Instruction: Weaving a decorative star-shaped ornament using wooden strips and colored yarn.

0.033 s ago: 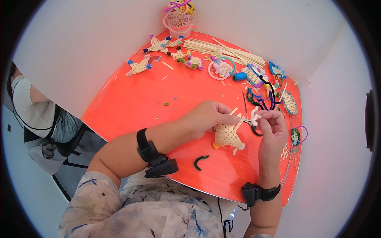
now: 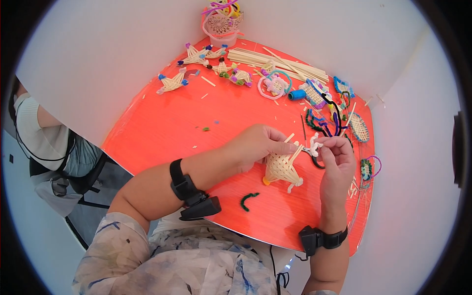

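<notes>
My left hand (image 2: 265, 143) pinches the upper edge of a small woven piece (image 2: 282, 167) of pale flat strips. Loose strip ends stick up past its thumb. The piece has a yellow fuzzy tip at its lower left corner and a white one at its lower right. In my right hand (image 2: 338, 155), thumb and fingertips grip a curled white pipe cleaner (image 2: 314, 145), close beside the woven piece's upper right end. Scissors (image 2: 317, 162) with dark handles lie just behind that pipe cleaner, partly hidden by my right hand. A short dark green pipe cleaner (image 2: 244, 201) rests nearer to me.
Several finished woven pieces (image 2: 173, 82) with coloured tips lie along the far left. Behind them stands a basket (image 2: 222, 30) of pipe cleaners. Pale strips (image 2: 275, 61) are bundled at the back, near a blue thread spool (image 2: 297, 95). More woven pieces (image 2: 359, 129) crowd the right edge.
</notes>
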`<state>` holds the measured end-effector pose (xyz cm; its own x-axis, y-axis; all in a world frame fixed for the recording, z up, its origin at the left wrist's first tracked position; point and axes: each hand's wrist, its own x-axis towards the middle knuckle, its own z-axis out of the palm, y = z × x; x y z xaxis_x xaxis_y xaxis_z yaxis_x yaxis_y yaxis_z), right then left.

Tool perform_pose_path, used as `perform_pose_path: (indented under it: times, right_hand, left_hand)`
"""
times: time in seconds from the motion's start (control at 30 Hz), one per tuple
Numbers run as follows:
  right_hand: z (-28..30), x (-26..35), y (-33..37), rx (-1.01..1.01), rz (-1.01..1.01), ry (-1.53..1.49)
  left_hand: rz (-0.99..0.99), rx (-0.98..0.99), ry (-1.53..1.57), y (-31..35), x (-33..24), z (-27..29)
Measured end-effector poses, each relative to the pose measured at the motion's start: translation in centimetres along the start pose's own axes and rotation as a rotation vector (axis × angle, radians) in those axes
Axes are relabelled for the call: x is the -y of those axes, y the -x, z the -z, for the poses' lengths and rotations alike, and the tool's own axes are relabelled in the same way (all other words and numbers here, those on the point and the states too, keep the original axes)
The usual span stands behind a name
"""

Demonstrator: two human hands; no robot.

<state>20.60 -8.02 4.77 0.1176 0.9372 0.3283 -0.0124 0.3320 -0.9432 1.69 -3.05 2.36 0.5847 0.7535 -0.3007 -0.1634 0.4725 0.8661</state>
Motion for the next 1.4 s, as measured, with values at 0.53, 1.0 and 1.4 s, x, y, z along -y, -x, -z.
perform_pose_path:
  times: [0.53, 1.0, 1.4]
  right_hand:
    - [-0.1, -1.3, -0.1, -0.006, -0.134, -0.040]
    - [-0.2, -1.7, 0.3, -0.186, 0.078, -0.138]
    - [-0.5, -0.6, 0.2, 0.169, 0.082, 0.317]
  left_hand:
    - [-0.932, -0.373, -0.985, 0.1, 0.0, -0.1]
    - [-0.457, 0.037, -0.120, 1.1, -0.4, -0.6]
    - [-0.442, 0.043, -0.470, 0.7, 0.0, -0.6]
